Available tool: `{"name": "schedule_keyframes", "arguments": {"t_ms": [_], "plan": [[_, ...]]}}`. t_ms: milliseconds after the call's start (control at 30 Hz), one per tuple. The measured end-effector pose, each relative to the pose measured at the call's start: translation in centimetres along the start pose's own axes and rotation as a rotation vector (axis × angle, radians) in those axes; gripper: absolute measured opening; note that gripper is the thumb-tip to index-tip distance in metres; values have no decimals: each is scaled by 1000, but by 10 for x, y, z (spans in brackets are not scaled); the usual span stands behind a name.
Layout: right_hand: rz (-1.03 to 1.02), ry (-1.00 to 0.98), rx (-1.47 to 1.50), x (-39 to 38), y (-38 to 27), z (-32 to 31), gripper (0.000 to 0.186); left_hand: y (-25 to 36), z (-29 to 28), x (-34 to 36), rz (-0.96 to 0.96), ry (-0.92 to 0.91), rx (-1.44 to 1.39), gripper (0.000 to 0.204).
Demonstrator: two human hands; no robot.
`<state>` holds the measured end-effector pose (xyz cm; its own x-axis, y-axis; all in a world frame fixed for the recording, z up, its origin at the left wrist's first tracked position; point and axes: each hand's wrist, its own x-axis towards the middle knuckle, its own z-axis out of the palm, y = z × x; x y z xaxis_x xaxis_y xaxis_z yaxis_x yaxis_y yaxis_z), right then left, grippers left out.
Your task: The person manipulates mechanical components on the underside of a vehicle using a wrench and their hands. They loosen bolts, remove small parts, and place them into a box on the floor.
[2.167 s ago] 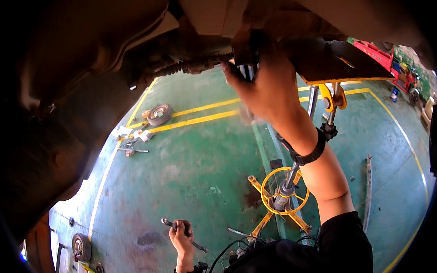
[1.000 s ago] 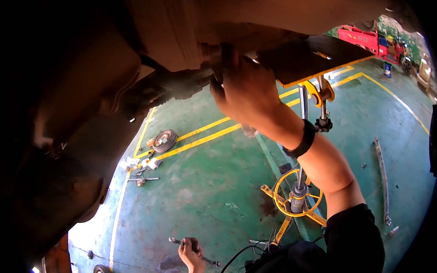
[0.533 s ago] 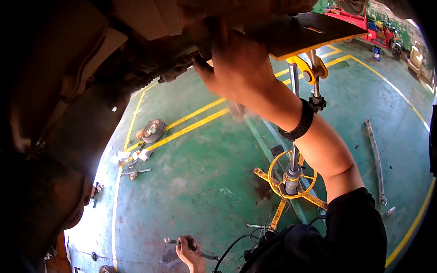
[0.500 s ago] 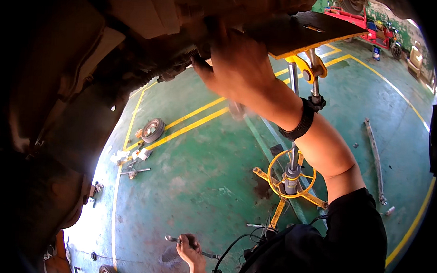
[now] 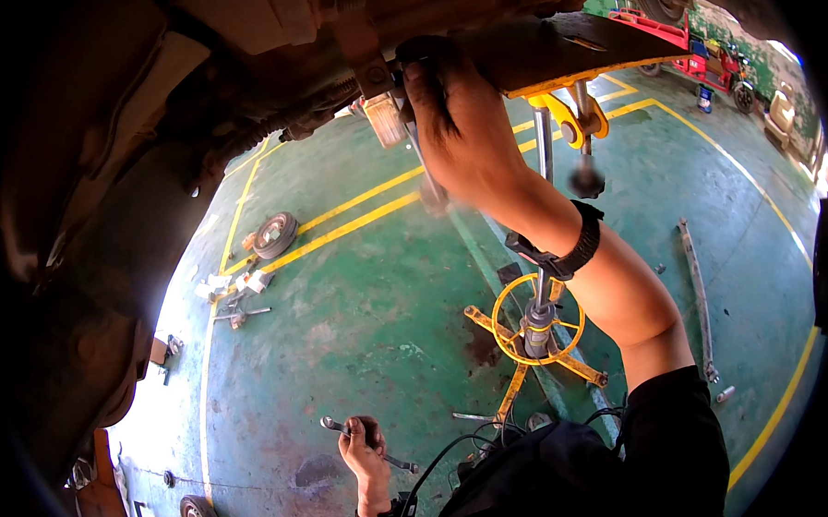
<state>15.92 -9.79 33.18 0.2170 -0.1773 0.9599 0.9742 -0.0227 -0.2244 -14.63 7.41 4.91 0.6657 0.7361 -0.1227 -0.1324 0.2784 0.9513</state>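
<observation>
- Left hand (image 5: 364,449): low, over the green floor (image 5: 336,347); fingers closed on a double-ended wrench (image 5: 399,463), both ends sticking out of the fist.
- Right hand (image 5: 463,122): raised to the vehicle underside (image 5: 286,13), just beside the left edge of the board (image 5: 571,57). Fingers bent at a dark part; can't tell if they grip it.
- Jack with yellow handwheel (image 5: 538,327): on the floor, head under the board's near edge.
- Wheel with tire (image 5: 275,235): on the floor, beside the yellow lines, near loose parts.
- Long metal bar (image 5: 694,289): on the floor, right of the jack.
</observation>
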Motion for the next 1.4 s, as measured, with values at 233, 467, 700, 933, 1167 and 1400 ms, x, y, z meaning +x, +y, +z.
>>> {"name": "schedule_keyframes", "arguments": {"t_ms": [233, 467, 700, 933, 1167, 1400], "plan": [[23, 10, -3, 2, 13, 15, 7, -5, -4, -13, 0, 68, -11, 39], [95, -175, 167, 4, 6, 0, 9, -18, 9, -4, -72, 34, 1, 37], [373, -232, 316, -13, 6, -20, 13, -14, 39, -5, -28, -83, -1, 37], [358, -374, 335, -14, 15, -13, 23, -21, 23, -9, -41, 1, -16, 39], [469, -96, 562, -1, 4, 5, 18, -23, -1, -23, -39, 139, -1, 41], [-177, 151, 208, 12, 33, 28, 15, -19, -11, -30, -64, 198, -5, 39]]}}
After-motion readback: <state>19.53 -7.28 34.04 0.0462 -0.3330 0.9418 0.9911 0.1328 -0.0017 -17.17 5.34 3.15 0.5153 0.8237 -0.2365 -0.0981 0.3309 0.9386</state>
